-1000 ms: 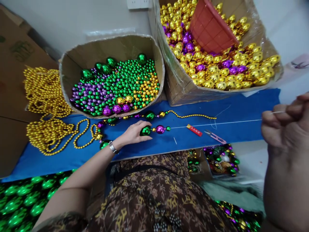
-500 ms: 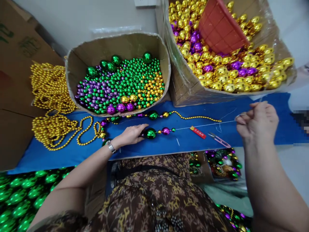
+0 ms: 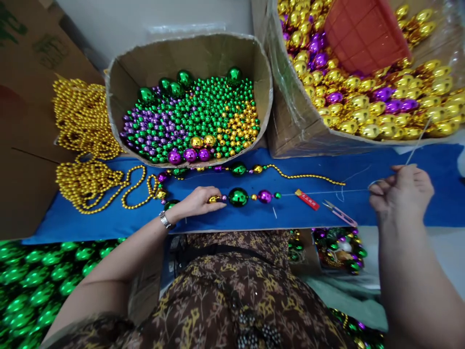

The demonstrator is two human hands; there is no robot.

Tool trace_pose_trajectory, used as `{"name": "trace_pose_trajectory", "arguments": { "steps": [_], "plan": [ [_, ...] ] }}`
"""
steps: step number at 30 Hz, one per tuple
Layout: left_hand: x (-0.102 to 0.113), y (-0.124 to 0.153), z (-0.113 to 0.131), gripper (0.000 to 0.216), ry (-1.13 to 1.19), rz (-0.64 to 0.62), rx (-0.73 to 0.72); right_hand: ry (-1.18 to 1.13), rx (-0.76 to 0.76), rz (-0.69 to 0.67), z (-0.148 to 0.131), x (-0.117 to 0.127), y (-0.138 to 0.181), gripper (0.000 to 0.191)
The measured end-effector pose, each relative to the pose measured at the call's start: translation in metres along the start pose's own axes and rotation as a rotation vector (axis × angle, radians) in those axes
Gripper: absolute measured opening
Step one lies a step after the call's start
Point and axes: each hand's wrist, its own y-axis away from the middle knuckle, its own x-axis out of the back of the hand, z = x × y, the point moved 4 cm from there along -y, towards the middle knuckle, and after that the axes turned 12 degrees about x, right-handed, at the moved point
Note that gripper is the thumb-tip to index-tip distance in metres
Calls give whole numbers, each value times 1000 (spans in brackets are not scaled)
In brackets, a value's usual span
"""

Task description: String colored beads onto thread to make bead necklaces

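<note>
My left hand (image 3: 199, 201), with a metal watch at its wrist, is closed around a gold bead (image 3: 215, 199) on a bead string. To its right on the same string are a large green bead (image 3: 238, 197), a purple bead (image 3: 265, 196) and a small green one. A thin white thread (image 3: 327, 192) runs taut from these beads to my right hand (image 3: 403, 191), whose fingers are pinched on it. The thread's loose end sticks up above that hand. Behind my left hand the strung beads curve back and end in a small gold bead chain (image 3: 301, 177).
Thread snips (image 3: 340, 214) and a red packet (image 3: 307, 199) lie on the blue cloth (image 3: 225, 223). A carton of loose beads (image 3: 271, 97) and a bigger carton of gold beads (image 3: 301, 131) with a red basket (image 3: 366, 36) stand behind. Gold bead chains (image 3: 85, 121) are heaped left.
My left hand has slid back left along the string and closed on the gold bead. The view has shifted slightly. My right hand still pinches the thread.
</note>
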Motion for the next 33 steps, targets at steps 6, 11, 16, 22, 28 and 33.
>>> {"name": "trace_pose_trajectory", "arguments": {
  "steps": [6, 11, 16, 22, 28, 33],
  "plan": [
    [3, 1, -7, 28, -181, -108, -4, 26, 71, 13, 2, 3, 2, 29],
    [8, 4, -7, 28, -254, -122, 12, 11, 108, 30, 7, 12, 7, 29],
    [3, 2, 1, 32, -239, -76, 36, -81, 230, -40, 0, 18, 8, 24],
    [-7, -4, 7, 35, -240, 61, 43, -167, 209, -406, -26, -15, 60, 32],
    [24, 26, 4, 62, -255, 159, 10, -77, 64, -868, -9, -58, 135, 30],
    [41, 67, -21, 57, -432, 200, 94, 124, 232, -1161, -6, -93, 174, 27]
  ]
}}
